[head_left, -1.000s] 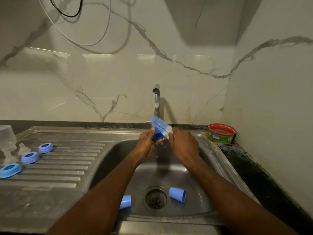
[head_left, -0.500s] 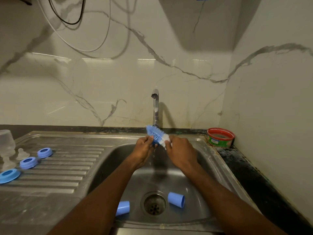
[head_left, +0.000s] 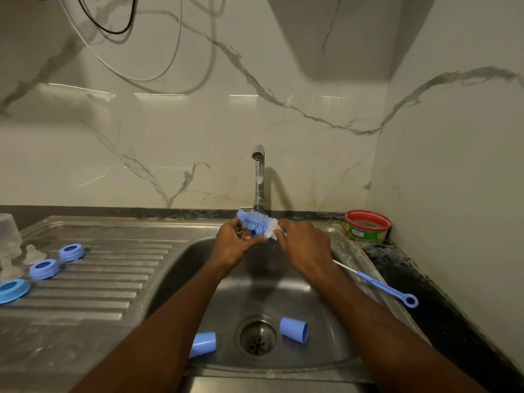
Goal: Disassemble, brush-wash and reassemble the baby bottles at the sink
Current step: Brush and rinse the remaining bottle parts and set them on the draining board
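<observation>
Over the sink basin [head_left: 334, 330], below the tap [head_left: 258, 177], both hands hold a bottle brush [head_left: 255, 222] with blue and white bristles. My left hand [head_left: 235, 246] pinches the bristle head from the left. My right hand [head_left: 304, 248] grips the brush by its neck, and the thin blue handle with its ring end [head_left: 385, 289] sticks out to the right behind my wrist. Two blue bottle caps [head_left: 202, 343] [head_left: 293, 329] lie on their sides on either side of the drain [head_left: 257, 336].
On the ribbed drainboard [head_left: 113, 279] to the left lie three blue screw rings [head_left: 71, 252] [head_left: 44, 268] [head_left: 12, 290], clear nipples [head_left: 34, 253] and a clear bottle [head_left: 8, 236]. A red-rimmed green tub [head_left: 367, 226] sits at the sink's back right corner beside the wall.
The brush head has tipped from steeply slanted to nearly level under the tap. Both hands stay on it. The camera tilted, so the handle's ring end now shows.
</observation>
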Available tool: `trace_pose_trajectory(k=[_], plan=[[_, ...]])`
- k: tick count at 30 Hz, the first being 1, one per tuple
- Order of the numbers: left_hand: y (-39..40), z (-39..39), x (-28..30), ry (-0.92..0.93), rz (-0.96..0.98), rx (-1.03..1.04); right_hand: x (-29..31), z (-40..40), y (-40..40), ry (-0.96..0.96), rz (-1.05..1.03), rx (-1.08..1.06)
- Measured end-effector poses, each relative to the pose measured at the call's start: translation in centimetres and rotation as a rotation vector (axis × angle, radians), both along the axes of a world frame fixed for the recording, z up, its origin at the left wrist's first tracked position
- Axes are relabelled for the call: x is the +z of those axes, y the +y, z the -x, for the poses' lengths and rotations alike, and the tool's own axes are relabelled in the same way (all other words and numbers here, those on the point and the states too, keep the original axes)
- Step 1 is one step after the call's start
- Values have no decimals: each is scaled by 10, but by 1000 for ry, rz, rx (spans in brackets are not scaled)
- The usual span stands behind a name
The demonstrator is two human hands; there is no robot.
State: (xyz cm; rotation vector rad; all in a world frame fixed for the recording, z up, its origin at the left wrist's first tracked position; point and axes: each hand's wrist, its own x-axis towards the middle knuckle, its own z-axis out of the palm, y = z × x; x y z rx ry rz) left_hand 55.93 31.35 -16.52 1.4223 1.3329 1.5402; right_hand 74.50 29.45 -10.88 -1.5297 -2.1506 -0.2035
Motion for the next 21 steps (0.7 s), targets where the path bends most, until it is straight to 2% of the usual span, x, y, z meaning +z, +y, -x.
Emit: trace_pose_trajectory(k=[3,8,12,17,21], plan=[[-4,-5,5,-58,3,-47,1,1,3,-49,15,-75],[-2,2,1,-4,-23,-25,-3,-4,1,9,-23,49],[-3,-3,6,-101,3,-101,-3,-13,5,52,22,-79],[5,-2,4,-216,41,-121,-6,-6,0,165,1,10],[1,-14,9,-404,85,-261,-3,-6,-1,187,-1,-132]])
